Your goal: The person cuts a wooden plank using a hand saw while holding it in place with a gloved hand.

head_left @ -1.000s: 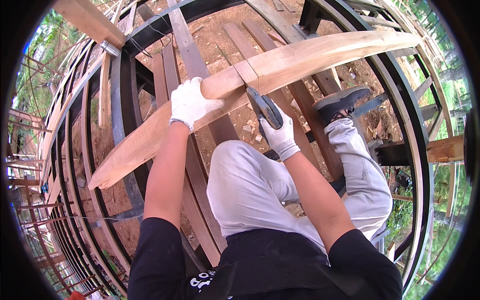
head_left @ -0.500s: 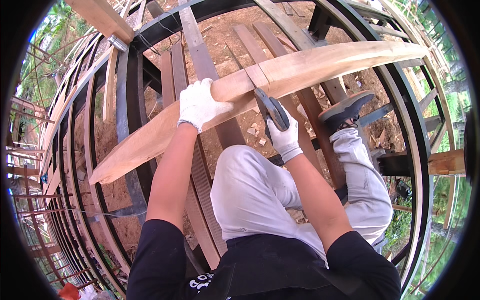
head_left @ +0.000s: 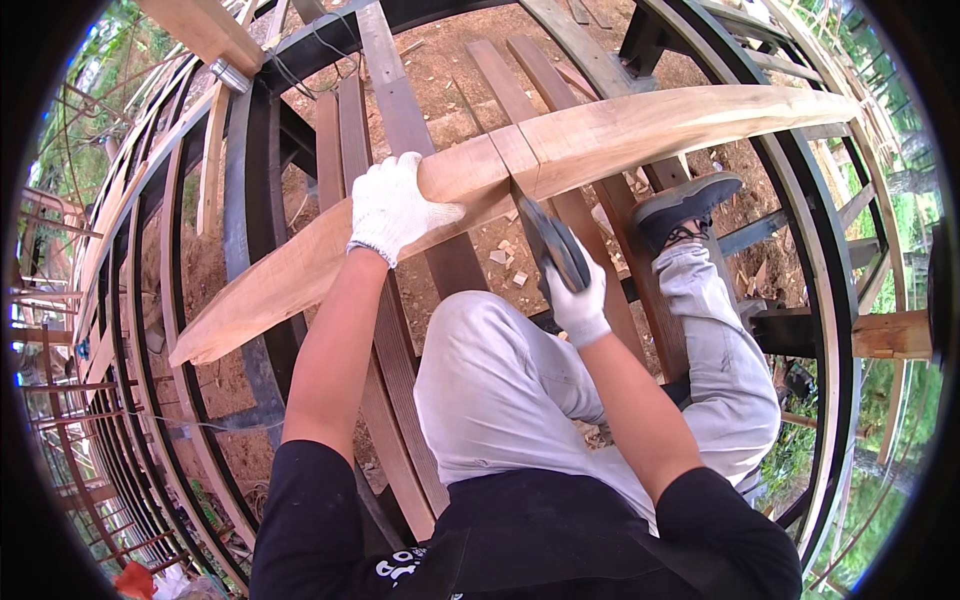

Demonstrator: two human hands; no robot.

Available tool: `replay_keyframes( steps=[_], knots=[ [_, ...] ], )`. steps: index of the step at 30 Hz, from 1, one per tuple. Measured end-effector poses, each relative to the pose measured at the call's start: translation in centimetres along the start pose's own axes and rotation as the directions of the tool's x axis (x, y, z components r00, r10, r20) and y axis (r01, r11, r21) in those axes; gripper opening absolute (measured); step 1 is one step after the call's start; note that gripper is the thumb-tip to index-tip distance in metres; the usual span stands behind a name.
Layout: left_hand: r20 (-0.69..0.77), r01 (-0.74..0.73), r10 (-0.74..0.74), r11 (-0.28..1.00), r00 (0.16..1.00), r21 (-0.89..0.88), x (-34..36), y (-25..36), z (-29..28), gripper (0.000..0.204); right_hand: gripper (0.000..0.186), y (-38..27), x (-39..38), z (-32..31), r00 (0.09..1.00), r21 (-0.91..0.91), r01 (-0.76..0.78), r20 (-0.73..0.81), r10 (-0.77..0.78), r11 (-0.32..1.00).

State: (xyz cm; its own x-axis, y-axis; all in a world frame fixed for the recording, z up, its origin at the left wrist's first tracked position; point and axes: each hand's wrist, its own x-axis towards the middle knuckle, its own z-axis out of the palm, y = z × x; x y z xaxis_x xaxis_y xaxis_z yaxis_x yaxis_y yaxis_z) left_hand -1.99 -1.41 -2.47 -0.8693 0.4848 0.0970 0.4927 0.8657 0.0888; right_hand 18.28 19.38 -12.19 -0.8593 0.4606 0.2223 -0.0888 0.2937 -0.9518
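A long, pale curved timber lies diagonally in front of me, with a crack-like cut line and a second line across it near the middle. My left hand, in a white knit glove, grips the timber left of those lines, its fingers over the far edge. My right hand, gloved too, is closed on the dark handle of a handsaw below the timber's near edge. The saw's narrow blade runs up into the cut and shows beyond the far edge; part of it is hidden in the wood.
Black curved metal beams frame both sides, crossed by reddish-brown planks over dirt scattered with wood offcuts. A wooden post with a metal fitting juts in at upper left. My bent knee and shod foot are below and right of the timber.
Over the last half second the saw and my right hand have drawn back down and to the right, toward my body. My left hand keeps its grip on the timber.
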Motion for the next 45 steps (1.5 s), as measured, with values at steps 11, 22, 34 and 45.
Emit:
replay_keyframes(
  steps=[11, 22, 34, 45],
  knots=[
    [0.024, 0.033, -0.034, 0.997, 0.999, 0.064, -1.3, -2.1, -1.4, 0.09, 0.055, -7.8, -14.8, -9.4, 0.993, -0.182, -0.042, 0.097, 0.061, 0.982],
    [0.025, 0.022, -0.021, 0.999, 0.999, -0.035, -0.8, -2.2, -0.8, 0.087, 0.054, -3.5, -5.1, -1.6, 0.997, -0.066, -0.027, 0.077, 0.032, 0.997],
    [0.057, 0.048, -0.047, 0.999, 0.997, -0.015, -1.3, -0.9, -0.8, 0.093, 0.057, -0.4, 1.0, 2.8, 0.999, 0.079, 0.032, 0.02, -0.034, 0.996],
    [0.04, 0.021, -0.02, 0.999, 0.999, -0.033, -0.2, 0.6, -1.8, 0.099, 0.041, -0.5, 1.3, 0.8, 0.968, 0.143, -0.207, 0.175, 0.181, 0.968]
  ],
)
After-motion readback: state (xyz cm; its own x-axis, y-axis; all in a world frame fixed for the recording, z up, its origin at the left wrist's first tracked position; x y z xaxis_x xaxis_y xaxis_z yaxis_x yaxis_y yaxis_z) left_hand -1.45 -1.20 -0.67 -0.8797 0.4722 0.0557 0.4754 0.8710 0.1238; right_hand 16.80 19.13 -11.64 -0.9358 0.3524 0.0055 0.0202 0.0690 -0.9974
